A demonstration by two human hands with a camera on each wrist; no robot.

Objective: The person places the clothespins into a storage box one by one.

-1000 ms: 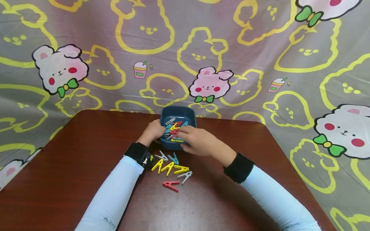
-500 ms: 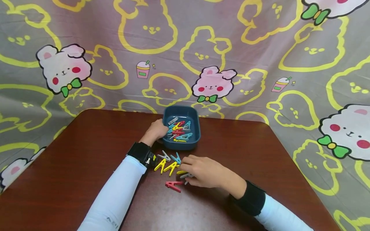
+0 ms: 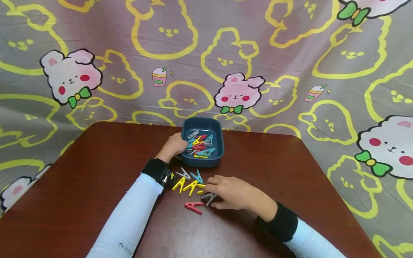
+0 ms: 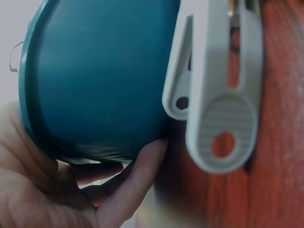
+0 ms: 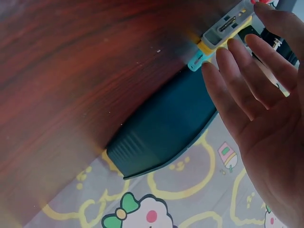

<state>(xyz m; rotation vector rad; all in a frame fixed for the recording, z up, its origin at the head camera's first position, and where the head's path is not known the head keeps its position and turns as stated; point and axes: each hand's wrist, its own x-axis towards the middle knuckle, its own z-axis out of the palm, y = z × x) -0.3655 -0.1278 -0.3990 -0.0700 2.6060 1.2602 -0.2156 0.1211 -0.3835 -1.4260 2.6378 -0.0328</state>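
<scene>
My left hand (image 3: 174, 145) grips the left side of a dark blue plastic box (image 3: 220, 150) holding several coloured clothespins (image 3: 201, 145). In the left wrist view, its fingers (image 4: 137, 185) curl against the box's wall. Right of the box, my right hand (image 3: 230, 193) reaches down around a grey clothespin (image 3: 209, 197), thumb and fingers on either side of it. The right wrist view has that grey clothespin (image 5: 228, 23) by the thumb tip, with the other fingers nearly straight. Yellow clothespins (image 3: 191, 187) lie just left of this hand, one partly hidden by it.
A red clothespin (image 3: 194, 207) lies nearest the front. Another grey clothespin (image 3: 184, 174) and a blue one (image 3: 196, 176) lie just before the box. The brown table (image 3: 129, 143) ends at a patterned cloth (image 3: 180, 100) behind.
My right hand has left the inside of the box and moved down to the grey clothespin on the table. The left hand keeps its grip on the box.
</scene>
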